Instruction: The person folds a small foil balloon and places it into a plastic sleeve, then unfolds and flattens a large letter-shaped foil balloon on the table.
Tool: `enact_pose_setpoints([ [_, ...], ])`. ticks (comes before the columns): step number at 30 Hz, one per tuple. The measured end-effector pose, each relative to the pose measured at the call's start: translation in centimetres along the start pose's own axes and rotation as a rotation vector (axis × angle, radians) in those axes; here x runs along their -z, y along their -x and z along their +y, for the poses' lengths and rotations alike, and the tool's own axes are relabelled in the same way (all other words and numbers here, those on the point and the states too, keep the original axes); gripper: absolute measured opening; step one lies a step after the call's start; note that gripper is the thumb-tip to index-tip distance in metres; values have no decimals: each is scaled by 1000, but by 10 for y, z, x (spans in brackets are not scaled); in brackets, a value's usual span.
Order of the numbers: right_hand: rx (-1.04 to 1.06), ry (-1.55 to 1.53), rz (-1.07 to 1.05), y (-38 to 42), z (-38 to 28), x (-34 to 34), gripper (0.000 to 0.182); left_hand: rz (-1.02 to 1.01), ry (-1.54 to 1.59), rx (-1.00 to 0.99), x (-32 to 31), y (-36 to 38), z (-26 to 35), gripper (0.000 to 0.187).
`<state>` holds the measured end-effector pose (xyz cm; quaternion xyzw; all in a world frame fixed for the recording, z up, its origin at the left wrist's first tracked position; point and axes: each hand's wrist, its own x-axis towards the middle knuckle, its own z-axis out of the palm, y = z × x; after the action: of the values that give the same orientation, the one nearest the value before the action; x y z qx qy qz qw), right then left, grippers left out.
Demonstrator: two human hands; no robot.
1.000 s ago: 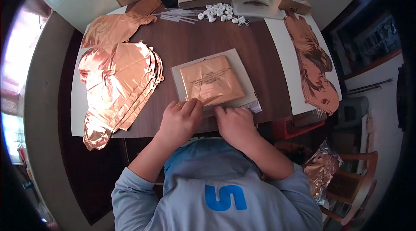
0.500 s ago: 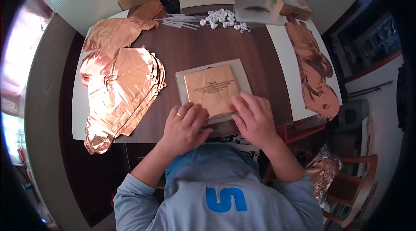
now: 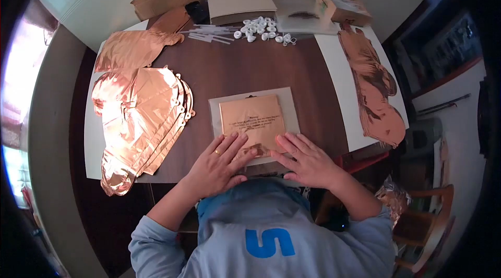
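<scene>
Head view: which step is in hand?

Apparently flattening: my left hand (image 3: 214,166) and right hand (image 3: 314,166), spread and apart, touch the square copper-coloured foil packet (image 3: 253,111) lying on the dark-brown bench (image 3: 250,69).

Next?

Likely even pressure.

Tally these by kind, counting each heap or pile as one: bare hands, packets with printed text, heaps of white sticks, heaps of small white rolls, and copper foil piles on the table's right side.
Bare hands: 2, left hand and right hand
Printed packet: 1
White stick heap: 1
White roll heap: 1
Right-side foil pile: 1
Total: 6
</scene>
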<state>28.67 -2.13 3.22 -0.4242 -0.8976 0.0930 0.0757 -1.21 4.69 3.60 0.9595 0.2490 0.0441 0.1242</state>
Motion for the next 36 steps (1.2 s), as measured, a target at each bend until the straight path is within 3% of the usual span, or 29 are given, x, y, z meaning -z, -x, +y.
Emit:
enact_pose_setpoints([
  [5, 50, 24, 81, 12, 9, -5, 76, 3, -63, -38, -1, 10, 0, 71],
  [8, -13, -194, 111, 10, 6, 5, 71, 13, -15, -11, -3, 13, 1, 71],
  [11, -97, -369, 234, 15, 9, 16, 58, 43, 48, 38, 8, 7, 7, 69],
  [17, -195, -275, 411, 32, 14, 1, 29, 182, 154, -36, 11, -25, 20, 57],
  [20, -243, -212, 425, 26, 3, 5, 26, 197, 244, -157, -3, -48, 25, 52],
  [28, -293, -222, 331, 37, 2, 14, 22, 125, 270, -202, -10, -40, 16, 52],
  [36, -450, -381, 439, -57, 78, 49, 10, 216, 225, -225, -14, -39, 10, 52],
])
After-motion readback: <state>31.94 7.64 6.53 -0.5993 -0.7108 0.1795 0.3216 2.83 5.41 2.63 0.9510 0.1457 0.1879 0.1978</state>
